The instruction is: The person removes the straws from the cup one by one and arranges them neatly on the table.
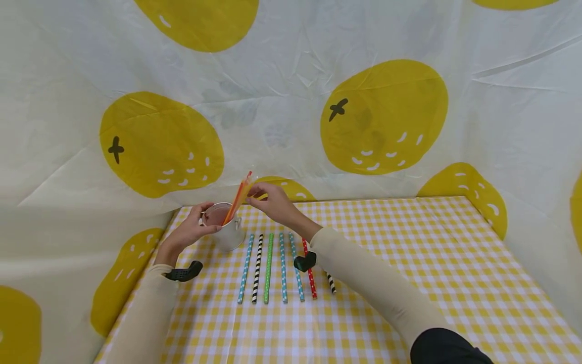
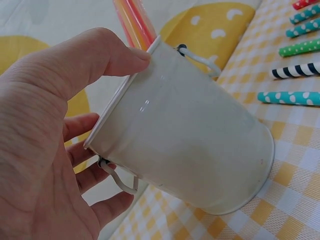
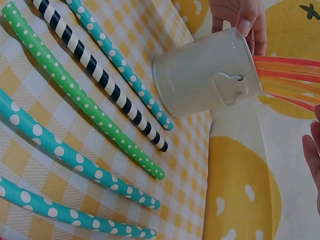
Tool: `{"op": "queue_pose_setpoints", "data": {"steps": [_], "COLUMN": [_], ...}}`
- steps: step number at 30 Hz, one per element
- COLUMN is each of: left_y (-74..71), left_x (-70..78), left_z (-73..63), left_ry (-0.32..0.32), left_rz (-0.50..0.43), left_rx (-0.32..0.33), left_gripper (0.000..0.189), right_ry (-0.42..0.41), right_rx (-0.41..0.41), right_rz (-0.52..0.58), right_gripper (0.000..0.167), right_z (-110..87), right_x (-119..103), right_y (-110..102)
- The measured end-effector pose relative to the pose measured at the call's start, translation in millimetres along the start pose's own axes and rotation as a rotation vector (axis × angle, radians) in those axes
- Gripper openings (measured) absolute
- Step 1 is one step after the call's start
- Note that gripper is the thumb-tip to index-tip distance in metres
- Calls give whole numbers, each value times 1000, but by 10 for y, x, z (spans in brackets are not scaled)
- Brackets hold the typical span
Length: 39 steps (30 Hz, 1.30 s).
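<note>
A small white metal bucket (image 1: 229,236) stands at the table's back left. My left hand (image 1: 193,228) grips its rim, the thumb (image 2: 127,62) on the near side and the fingers round the far side. Out of the bucket leans a bundle of red, orange and yellow plastic straws (image 1: 236,201), with a clear plastic wrap (image 2: 135,20) over it. My right hand (image 1: 273,202) pinches the upper part of this bundle from the right. Only its fingertips (image 3: 311,155) show at the edge of the right wrist view, so the exact contact is partly hidden.
Patterned paper straws lie in a row in front of the bucket: teal dotted (image 1: 246,269), black striped (image 1: 257,269), green dotted (image 1: 269,269) and red dotted (image 1: 311,283) among them. My right forearm covers some upper ends. A fruit-print cloth (image 1: 282,126) hangs behind the checked tablecloth (image 1: 386,237).
</note>
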<state>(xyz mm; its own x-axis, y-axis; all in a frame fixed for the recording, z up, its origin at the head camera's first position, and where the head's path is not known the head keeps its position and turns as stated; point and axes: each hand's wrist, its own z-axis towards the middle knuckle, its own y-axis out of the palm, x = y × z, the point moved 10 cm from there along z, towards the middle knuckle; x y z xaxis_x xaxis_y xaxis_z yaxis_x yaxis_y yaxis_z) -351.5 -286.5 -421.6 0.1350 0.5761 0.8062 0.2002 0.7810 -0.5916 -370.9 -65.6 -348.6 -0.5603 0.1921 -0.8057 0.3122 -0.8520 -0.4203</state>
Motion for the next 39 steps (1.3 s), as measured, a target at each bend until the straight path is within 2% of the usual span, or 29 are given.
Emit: {"op": "queue_pose_setpoints", "data": {"steps": [5,15,26,39], "left_y": [19,48,58,26], "left_x": [4,2,-2,-29], "left_z": [32,58,40,16], "left_ry": [-3,2,-5,-25], "left_rz": [-7,-2,-2,-27], "left_rx": [2,2,6,-9], "left_gripper": [88,87,88,90], "right_ry": [-25,-10,-26,-97], "right_rx": [16,34,79,147], "right_rz": [1,-2,-21,14], "right_gripper": [13,12,13,10], "right_z": [9,16,-11,-111], "right_x": [-11,-38,-92,-193], "right_y": [-11,-105,-314,-640]}}
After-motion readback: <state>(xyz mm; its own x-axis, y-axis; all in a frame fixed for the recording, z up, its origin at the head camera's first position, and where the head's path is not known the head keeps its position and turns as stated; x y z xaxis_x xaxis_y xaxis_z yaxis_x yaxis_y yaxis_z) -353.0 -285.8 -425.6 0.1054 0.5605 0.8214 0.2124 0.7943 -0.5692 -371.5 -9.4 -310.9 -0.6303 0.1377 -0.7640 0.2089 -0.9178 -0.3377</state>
